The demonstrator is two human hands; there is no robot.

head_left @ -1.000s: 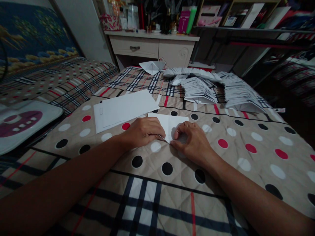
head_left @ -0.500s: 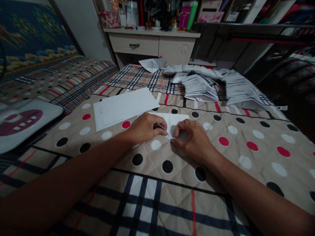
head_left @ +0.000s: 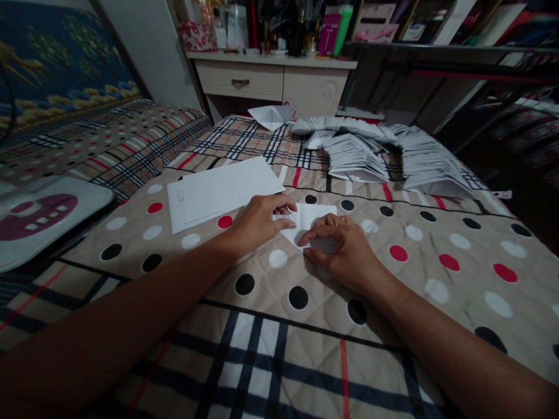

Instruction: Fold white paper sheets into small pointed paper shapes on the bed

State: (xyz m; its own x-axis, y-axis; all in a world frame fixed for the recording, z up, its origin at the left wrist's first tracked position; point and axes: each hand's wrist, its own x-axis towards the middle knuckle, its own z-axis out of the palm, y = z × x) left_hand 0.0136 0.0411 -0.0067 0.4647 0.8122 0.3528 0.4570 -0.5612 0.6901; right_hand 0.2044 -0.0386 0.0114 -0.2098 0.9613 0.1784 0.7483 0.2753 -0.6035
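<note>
A small folded white paper [head_left: 318, 210] lies on the spotted bedcover between my two hands. Its near edge comes to a corner between my fingertips. My left hand [head_left: 264, 220] is curled round the paper's left side, with thumb and fingers bent about a part of it. At the near corner, my right hand [head_left: 343, 247] pinches the paper with thumb and index finger. My palms and curled fingers hide parts of the paper. Left of it, flat white paper sheets [head_left: 225, 189] lie in a small overlapping stack, close beyond my left hand.
Several rows of folded white papers [head_left: 356, 157] stand packed at the far right of the bed. One folded paper piece [head_left: 271, 116] rests alone at the far edge. A white plastic item with a purple panel [head_left: 39, 215] lies at left. Behind stands a cream dresser [head_left: 244, 78].
The small flap that stood up between my hands has gone down. My left thumb and fingers have spread a little, and my right index finger has moved left to the near corner.
</note>
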